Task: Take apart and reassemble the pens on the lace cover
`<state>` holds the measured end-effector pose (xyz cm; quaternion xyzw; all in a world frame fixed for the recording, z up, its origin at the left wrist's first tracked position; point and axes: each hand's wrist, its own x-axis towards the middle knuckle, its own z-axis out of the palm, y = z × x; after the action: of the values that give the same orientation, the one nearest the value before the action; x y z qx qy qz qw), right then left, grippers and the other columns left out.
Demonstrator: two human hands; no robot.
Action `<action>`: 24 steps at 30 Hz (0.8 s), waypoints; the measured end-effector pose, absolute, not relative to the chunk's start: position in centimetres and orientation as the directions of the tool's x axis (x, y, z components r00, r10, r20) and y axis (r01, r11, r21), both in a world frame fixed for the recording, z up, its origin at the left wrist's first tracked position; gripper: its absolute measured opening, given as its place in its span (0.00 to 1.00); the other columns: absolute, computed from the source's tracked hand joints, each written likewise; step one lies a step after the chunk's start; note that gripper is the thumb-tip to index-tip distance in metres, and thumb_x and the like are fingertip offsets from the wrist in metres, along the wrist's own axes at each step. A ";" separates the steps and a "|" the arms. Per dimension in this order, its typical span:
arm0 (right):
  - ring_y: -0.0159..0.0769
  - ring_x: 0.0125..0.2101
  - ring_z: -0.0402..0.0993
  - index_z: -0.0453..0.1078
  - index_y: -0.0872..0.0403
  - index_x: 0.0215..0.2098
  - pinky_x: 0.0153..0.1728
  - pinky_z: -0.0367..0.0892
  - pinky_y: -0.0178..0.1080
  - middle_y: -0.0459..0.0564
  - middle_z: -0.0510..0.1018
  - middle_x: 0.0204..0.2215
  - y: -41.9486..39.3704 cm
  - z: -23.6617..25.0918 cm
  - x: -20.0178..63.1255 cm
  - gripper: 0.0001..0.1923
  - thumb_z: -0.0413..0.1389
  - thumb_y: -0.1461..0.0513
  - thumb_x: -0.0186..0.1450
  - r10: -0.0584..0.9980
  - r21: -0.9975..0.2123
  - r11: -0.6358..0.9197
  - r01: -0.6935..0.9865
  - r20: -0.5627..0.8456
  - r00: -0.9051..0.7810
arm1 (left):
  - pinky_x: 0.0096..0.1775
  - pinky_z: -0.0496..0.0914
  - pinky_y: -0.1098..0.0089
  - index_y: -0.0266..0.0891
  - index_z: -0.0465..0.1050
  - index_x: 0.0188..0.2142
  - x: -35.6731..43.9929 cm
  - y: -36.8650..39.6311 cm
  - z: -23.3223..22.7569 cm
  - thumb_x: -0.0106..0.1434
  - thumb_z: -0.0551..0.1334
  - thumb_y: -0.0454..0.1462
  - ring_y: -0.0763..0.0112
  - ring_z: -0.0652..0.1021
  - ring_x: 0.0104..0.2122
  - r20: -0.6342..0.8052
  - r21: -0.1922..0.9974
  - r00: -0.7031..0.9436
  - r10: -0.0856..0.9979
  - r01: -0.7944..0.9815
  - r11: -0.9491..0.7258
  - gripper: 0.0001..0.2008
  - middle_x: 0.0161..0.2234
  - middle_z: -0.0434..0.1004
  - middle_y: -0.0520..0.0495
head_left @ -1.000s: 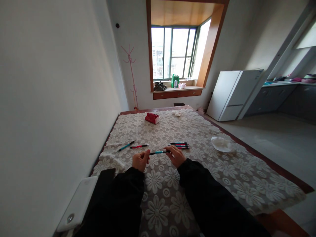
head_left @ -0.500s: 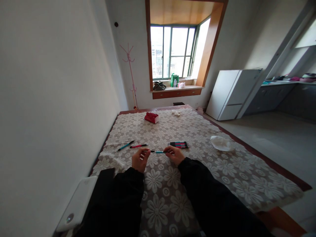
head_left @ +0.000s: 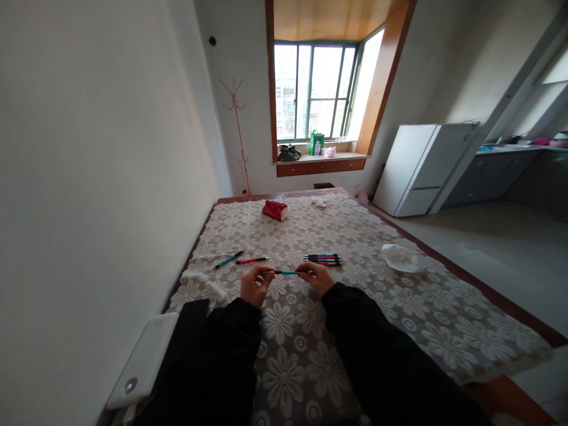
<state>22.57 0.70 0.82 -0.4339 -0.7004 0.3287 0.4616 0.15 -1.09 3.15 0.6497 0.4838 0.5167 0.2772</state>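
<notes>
The left hand (head_left: 254, 285) and the right hand (head_left: 318, 277) each pinched one end of a teal pen (head_left: 286, 272), fingers curled closed round its tips, so that the pen hung level between them just above the floral lace tablecloth (head_left: 337, 331). Judging by that two-ended grip, the step in hand looked like closing or pulling apart the pen, perhaps seating its cap; the pictures were too small to tell which. The next move would call for a straight push or pull along the pen's axis, with both pinches kept firm so the barrel did not slip or twist. Just beyond the right fingers lay a neat bundle of pens (head_left: 322, 259), side by side and touching one another. Beyond the left fingers, near but apart from them, lay a red pen (head_left: 251, 260), and farther to the left of it a second teal pen (head_left: 228, 260). Well off to the right sat a crumpled white cloth (head_left: 399, 258); far ahead, toward the window, rested a red pouch (head_left: 274, 210).
</notes>
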 end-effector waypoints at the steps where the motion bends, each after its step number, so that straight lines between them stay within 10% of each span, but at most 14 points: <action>1: 0.38 0.33 0.73 0.73 0.53 0.36 0.32 0.66 0.39 0.49 0.78 0.31 0.7 0.8 22.6 0.09 0.56 0.59 0.59 0.909 -0.859 0.413 0.304 0.367 -0.197 | 0.27 0.69 0.73 0.39 0.75 0.33 0.1 -1.1 3.1 0.56 0.63 0.43 0.70 0.77 0.29 0.390 0.864 0.021 0.920 0.336 -0.374 0.10 0.27 0.79 0.48; 18: 0.28 0.13 0.55 0.61 0.52 0.31 0.17 0.51 0.32 0.38 0.61 0.13 0.4 0.7 22.5 0.16 0.44 0.50 0.67 0.909 -0.920 0.354 0.169 0.296 -0.293 | 0.31 0.71 0.71 0.40 0.75 0.34 0.0 -0.7 2.5 0.56 0.64 0.43 0.66 0.80 0.32 0.380 0.871 0.099 0.919 0.297 -0.392 0.11 0.29 0.80 0.47; 24: 0.28 0.21 0.60 0.60 0.52 0.38 0.22 0.57 0.32 0.41 0.66 0.24 0.1 1.0 22.5 0.15 0.52 0.49 0.63 0.870 -0.847 0.478 0.234 0.420 -0.259 | 0.31 0.72 0.70 0.39 0.75 0.35 0.1 -0.8 2.5 0.56 0.64 0.43 0.66 0.80 0.32 0.377 0.881 0.111 0.919 0.264 -0.393 0.11 0.29 0.80 0.46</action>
<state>22.54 0.07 1.05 -0.3839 -0.7185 0.3368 0.4722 0.07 -0.79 2.52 0.6692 0.4422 0.4989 0.3283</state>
